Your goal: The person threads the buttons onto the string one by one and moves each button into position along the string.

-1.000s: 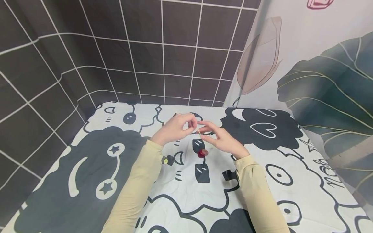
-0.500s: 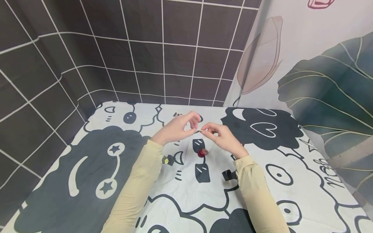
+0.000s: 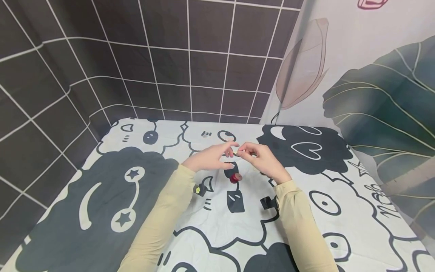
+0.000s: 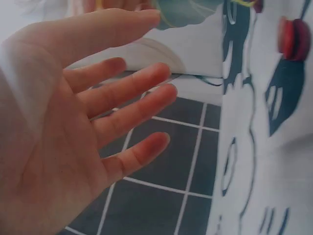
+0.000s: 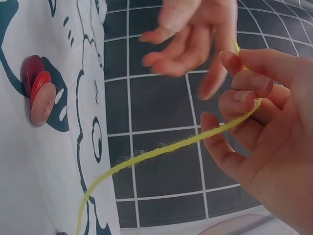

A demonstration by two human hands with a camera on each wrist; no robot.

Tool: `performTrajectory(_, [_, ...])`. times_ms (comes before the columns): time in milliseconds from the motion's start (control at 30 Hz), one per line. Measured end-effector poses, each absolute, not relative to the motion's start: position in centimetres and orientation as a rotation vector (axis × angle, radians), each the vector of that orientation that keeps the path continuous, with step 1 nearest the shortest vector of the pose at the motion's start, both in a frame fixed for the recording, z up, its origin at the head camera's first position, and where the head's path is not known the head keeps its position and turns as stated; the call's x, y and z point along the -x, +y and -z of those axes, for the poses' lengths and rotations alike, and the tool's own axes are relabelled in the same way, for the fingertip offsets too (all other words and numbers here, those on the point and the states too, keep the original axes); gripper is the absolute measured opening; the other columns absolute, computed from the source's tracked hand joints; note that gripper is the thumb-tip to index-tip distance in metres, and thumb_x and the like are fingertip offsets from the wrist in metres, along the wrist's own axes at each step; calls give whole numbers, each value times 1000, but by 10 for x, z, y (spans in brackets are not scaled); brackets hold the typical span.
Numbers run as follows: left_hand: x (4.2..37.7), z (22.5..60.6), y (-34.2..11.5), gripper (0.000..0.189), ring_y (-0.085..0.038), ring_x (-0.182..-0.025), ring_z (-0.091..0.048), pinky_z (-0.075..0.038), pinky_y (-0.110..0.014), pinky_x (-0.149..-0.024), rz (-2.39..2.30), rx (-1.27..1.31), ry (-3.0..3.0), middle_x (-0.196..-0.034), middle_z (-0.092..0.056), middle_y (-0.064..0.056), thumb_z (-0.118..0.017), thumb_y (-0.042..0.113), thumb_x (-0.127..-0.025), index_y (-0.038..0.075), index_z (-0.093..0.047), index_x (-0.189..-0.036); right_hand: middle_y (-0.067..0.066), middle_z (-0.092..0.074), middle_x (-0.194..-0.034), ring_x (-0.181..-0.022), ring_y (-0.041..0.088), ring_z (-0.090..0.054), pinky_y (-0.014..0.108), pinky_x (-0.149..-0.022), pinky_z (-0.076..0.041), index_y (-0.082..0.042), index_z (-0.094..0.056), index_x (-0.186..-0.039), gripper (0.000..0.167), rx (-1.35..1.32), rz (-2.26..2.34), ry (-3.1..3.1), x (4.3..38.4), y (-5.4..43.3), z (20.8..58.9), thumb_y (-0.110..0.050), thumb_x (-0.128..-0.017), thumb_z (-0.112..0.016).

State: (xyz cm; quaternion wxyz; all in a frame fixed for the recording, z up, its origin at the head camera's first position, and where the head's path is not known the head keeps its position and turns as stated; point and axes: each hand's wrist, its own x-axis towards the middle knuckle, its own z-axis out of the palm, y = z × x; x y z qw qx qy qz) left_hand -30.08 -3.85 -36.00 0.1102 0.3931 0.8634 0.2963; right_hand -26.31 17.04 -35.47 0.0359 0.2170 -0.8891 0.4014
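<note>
Yarn, one yellow strand, and I've got it pinched between the thumb and index finger of my right hand, a short tip poking past them, the longer length trailing toward the patterned counter! Up comes my left hand, facing it, fingers spread, thumb apart; touching the tip? Can't tell! Below both hands, three buttons overlap in one pile: dark red, bright red, pink!
</note>
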Motion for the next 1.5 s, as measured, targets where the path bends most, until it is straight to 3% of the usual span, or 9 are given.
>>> performTrajectory(267, [297, 378, -16, 47, -25, -102, -62, -48, -35, -92, -664, -1222, 2534, -110, -66, -12, -71, 28, -85, 3, -57, -123, -4, -55, -70, -67, 13, -50, 25, -56, -37, -18, -70, -92, 11, -702, -1189, -2730, 264, 174, 354, -24, -95, -61])
performTrajectory(467, [292, 393, -7, 47, -17, -105, -59, -45, -35, -97, -466, -1292, 2562, -114, -63, -5, -69, 20, -83, 11, -58, -127, 1, -58, -71, -39, 8, -34, 23, -37, -31, -16, -69, -96, 13, -673, -1252, -2778, 262, 177, 351, -23, -95, -58])
performTrajectory(567, [289, 399, -4, 44, -14, -105, -56, -44, -35, -93, -371, -1284, 2576, -114, -60, -1, -68, 23, -84, 18, -60, -127, 1, -59, -72, -33, 8, -31, 23, -33, -30, -16, -69, -97, 15, -660, -1288, -2794, 263, 178, 351, -28, -96, -59])
performTrajectory(833, [284, 404, 5, 24, -15, -100, -58, -46, -33, -90, -272, -1322, 2642, -112, -63, 0, -57, 20, -96, 19, -71, -116, 0, -52, -66, -34, 7, -35, 24, -35, -33, -13, -69, -96, 19, -715, -1216, -2773, 262, 179, 350, -30, -95, -60])
performTrajectory(1233, [287, 408, 5, 17, -15, -88, -58, -47, -25, -87, -394, -1339, 2653, -98, -64, -3, -60, 4, -91, 11, -72, -99, -2, -47, -66, -38, 8, -38, 25, -37, -35, -14, -70, -97, 17, -715, -1194, -2783, 261, 180, 349, -27, -95, -60])
performTrajectory(1500, [292, 398, -1, 18, -14, -88, -56, -47, -26, -86, -479, -1311, 2640, -98, -62, -4, -59, 4, -91, 8, -70, -104, -3, -46, -66, -39, 7, -38, 25, -38, -36, -18, -69, -91, 11, -712, -1185, -2772, 261, 182, 348, -26, -94, -62])
